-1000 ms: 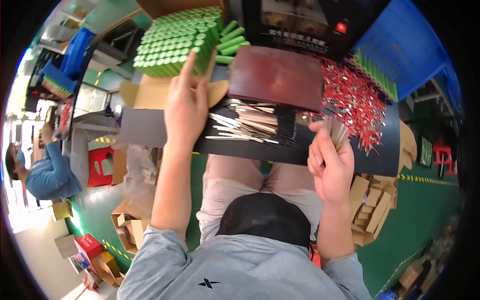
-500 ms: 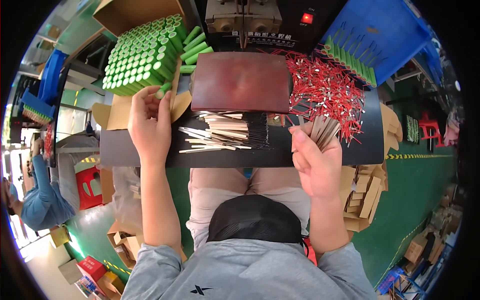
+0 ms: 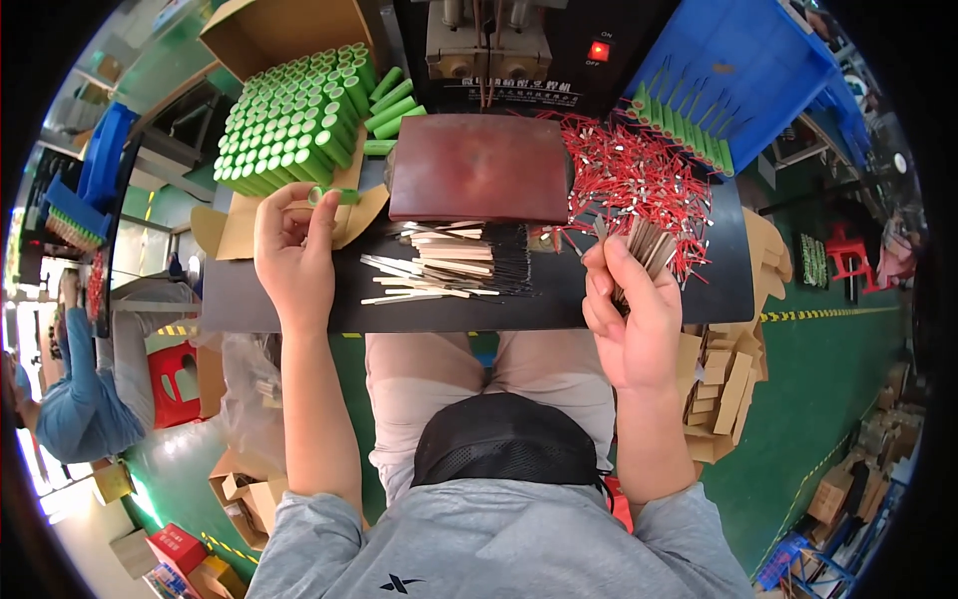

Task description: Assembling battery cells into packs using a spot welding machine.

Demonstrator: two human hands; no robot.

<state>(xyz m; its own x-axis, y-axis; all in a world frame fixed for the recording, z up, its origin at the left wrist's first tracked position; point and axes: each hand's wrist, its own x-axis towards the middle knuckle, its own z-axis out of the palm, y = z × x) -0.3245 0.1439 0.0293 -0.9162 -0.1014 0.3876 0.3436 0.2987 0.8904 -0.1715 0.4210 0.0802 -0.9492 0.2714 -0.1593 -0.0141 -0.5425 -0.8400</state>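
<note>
Between the thumb and fingers of my left hand [image 3: 291,245] is a green cylindrical battery cell [image 3: 344,196], lying nearly sideways just in front of the packed cells [image 3: 289,130] in an open cardboard box. My right hand [image 3: 639,309] grips a fanned bundle of thin grey metal strips [image 3: 651,246]. One metal strip [image 3: 600,227] stands apart from the bundle, at the thumb and forefinger. In the middle sits a dark red block [image 3: 479,168] with a smooth top. Pale flat strips with black wires [image 3: 449,262] lie in front of it.
Behind the block stands a black machine [image 3: 489,60] with a lit red switch [image 3: 599,51]. Red wires with silver tabs [image 3: 644,180] are heaped to the right. A blue bin [image 3: 743,70] holds wired green cells [image 3: 684,130]. At far left, another person [image 3: 90,389] sits.
The cell in my left hand has turned from tilted to nearly sideways. My right thumb and fingertips have risen a little, and a single strip now stands apart from the bundle.
</note>
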